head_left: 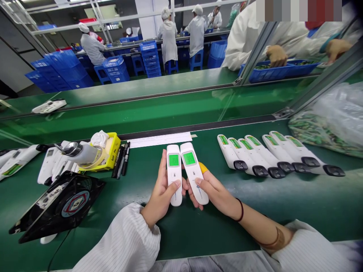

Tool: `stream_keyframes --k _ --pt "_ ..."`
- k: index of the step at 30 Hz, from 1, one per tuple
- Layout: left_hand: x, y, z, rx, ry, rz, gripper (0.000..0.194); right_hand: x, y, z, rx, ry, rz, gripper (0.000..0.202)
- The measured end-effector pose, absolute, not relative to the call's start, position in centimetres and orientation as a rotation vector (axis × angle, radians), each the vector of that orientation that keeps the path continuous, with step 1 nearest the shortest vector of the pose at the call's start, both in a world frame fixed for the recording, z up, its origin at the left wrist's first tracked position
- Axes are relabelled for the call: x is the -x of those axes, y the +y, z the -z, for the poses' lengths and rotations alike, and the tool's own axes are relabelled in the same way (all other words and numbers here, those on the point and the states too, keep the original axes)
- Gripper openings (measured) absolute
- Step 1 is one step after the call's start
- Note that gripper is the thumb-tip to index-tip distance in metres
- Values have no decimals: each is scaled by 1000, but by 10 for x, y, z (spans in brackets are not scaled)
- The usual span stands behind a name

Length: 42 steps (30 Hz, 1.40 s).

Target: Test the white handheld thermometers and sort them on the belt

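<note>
Two white infrared thermometers stand side by side above the middle of the green table, screens facing me and lit green. My left hand (161, 194) is closed around the left thermometer (174, 173), its thumb on the lower front. The right thermometer (194, 172) is gripped by my right hand (212, 189), with the thumb below its button and a yellow cover on one finger. Their upper ends lie close together. The digits on both screens are too small to read. Nearest on the right is a row of white thermometers (252, 155) with green battery compartments showing.
A black fan (75, 202) stands at the left, near a yellow basket (115, 151) with a bottle (85, 153). Black pens (123, 160) and a paper strip (160, 139) lie at the back. Behind the green partition (170, 109), a co-worker's hand (277, 56) reaches into a blue tray (269, 73).
</note>
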<state>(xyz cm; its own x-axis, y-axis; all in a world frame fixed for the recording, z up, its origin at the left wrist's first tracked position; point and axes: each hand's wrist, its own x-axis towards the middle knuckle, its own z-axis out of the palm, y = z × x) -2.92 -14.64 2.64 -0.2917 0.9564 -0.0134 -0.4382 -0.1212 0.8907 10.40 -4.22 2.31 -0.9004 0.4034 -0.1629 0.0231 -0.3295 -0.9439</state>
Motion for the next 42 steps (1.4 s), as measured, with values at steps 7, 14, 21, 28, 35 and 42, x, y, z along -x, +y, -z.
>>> stream_keyframes --k 7,14,21,28,35,42 --pt "32 -146 -24 -768 914 -1627 81 -99 -41 -30 499 -1588 -2336 37" --pt "31 -145 -23 -776 892 -1582 81 -100 -39 -32 575 -1624 -2300 36" --pt "31 -145 -21 -772 898 -1605 80 -99 -41 -31 648 -1619 -2270 33" --pt "32 -145 -20 -790 891 -1597 81 -99 -40 -31 746 -1635 -2254 32" --pt "34 -144 -20 -744 883 -1606 80 -99 -41 -29 786 -1544 -2244 36" --pt "33 -143 -24 -690 997 -1650 68 -98 -39 -32 743 -1407 -2319 31"
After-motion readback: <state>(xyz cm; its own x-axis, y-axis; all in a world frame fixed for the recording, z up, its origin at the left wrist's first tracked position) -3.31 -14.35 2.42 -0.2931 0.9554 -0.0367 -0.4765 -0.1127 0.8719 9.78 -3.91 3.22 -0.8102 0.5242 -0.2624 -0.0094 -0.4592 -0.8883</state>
